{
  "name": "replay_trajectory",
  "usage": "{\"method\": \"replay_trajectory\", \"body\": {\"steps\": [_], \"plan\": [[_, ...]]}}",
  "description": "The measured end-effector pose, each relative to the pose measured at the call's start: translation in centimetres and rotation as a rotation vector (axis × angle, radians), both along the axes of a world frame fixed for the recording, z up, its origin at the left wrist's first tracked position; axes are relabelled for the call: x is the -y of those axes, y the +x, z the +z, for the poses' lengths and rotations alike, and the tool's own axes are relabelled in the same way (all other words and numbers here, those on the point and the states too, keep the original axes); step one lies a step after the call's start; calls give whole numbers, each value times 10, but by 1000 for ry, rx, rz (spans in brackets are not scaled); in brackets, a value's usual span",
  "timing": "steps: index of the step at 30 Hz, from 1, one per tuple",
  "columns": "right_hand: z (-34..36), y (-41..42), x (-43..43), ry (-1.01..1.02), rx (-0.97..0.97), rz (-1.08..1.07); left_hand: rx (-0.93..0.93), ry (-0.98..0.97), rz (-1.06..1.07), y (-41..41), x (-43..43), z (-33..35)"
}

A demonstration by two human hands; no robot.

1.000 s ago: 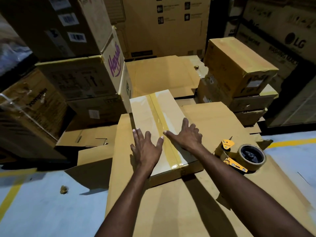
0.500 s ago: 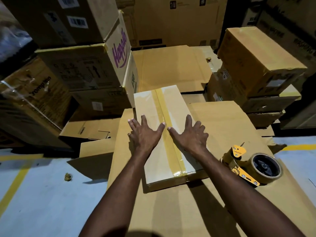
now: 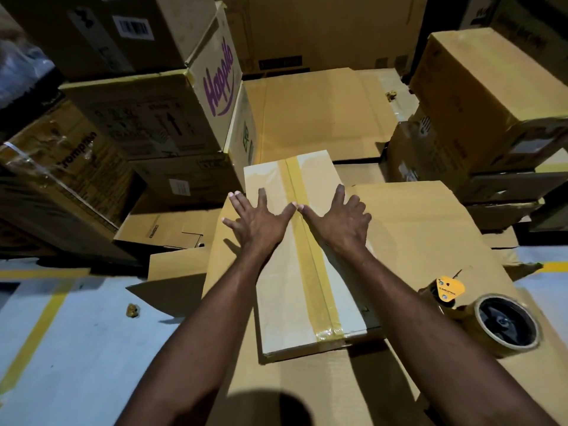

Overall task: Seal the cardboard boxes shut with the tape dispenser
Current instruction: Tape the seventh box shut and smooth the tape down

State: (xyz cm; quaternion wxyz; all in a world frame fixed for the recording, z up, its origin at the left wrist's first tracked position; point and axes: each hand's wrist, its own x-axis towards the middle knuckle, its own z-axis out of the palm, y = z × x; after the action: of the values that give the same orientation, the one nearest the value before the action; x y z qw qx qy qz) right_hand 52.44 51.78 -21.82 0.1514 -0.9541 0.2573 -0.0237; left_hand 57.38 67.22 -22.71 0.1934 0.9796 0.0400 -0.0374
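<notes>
Head view: a flat, pale cardboard box [image 3: 289,302] lies at frame centre on a large tan cardboard sheet [image 3: 430,235]. A glossy yellowish tape strip [image 3: 322,287] runs down its middle seam and folds over the near edge. Both hands lie flat on the far half of the box with fingers spread, gripping nothing. The left hand [image 3: 261,222] is left of the strip and the right hand [image 3: 338,219] right of it, thumbs nearly meeting on the tape. The tape dispenser [image 3: 491,321] rests at lower right on the sheet, its round roll and yellow plate showing and its handle hard to make out. Both forearms are cut off at the bottom edge.
</notes>
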Motion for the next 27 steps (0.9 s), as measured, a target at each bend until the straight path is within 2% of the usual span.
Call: {"method": "replay_trajectory", "body": {"steps": [4,13,18,27], "plan": [[-3,11,-1,-69,-41,24,-21,-7,23,21,8,2],[4,86,4,79,-35,-59,6,46,34,18,10,-5],[2,100,5,86,-19,-68,4,127,-21,51,9,-9],[-8,98,6,21,8,-52,-15,117,71,134,33,1]]}}
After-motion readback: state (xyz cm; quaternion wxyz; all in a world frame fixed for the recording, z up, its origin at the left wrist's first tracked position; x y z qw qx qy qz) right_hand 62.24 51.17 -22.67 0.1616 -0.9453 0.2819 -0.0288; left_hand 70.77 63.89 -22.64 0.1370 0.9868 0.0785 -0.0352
